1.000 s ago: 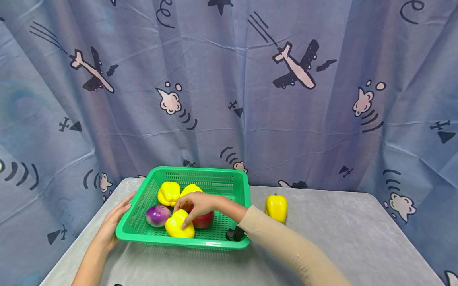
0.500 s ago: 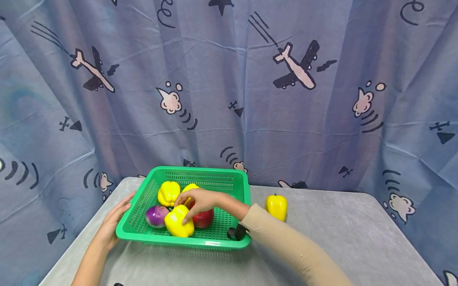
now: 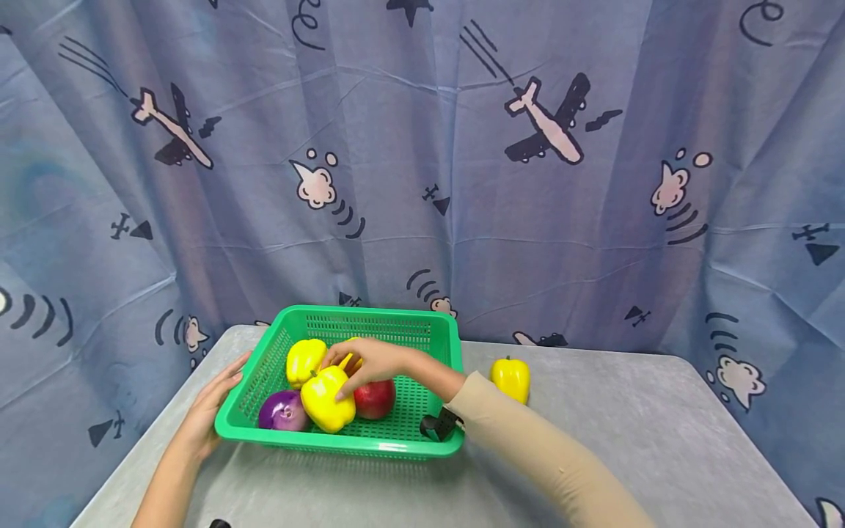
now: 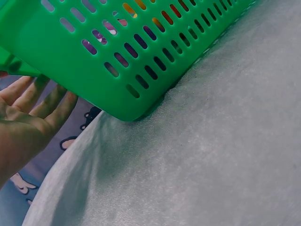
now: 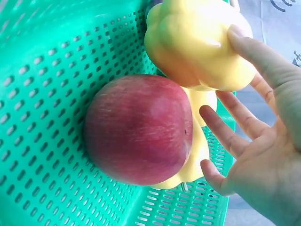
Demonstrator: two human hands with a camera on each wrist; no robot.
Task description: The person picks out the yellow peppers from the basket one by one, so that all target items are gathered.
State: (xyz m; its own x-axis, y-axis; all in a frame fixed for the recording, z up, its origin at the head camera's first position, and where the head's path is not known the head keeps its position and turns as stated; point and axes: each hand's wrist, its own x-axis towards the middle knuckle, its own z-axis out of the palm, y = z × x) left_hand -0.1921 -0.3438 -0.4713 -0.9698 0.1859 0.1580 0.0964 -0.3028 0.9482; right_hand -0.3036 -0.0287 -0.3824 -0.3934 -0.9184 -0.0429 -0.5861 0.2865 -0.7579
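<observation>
My right hand [image 3: 370,361] reaches into a green basket [image 3: 422,445] and grips a yellow bell pepper [image 3: 326,403] between thumb and fingers. In the right wrist view the held pepper [image 5: 197,42] is raised beside a red apple [image 5: 141,129]. A purple eggplant-like vegetable [image 3: 284,412] lies left of the held pepper. Behind it sits another yellow bell pepper [image 3: 305,361], and a further one is partly hidden behind my right hand. My left hand [image 3: 201,419] rests against the basket's left side, its fingers [image 4: 59,106] stretched along the outer wall under the rim.
One more yellow bell pepper [image 3: 510,379] stands on the grey table [image 3: 627,433] to the right of the basket. A blue patterned curtain [image 3: 396,183] hangs behind the table. A black wrist camera [image 3: 439,425] on my right wrist overlaps the basket's front right corner.
My right hand has lifted the held pepper slightly upward. The purple vegetable has rolled left and turned, and the pepper behind it has shifted a little left. My left hand stays at the basket.
</observation>
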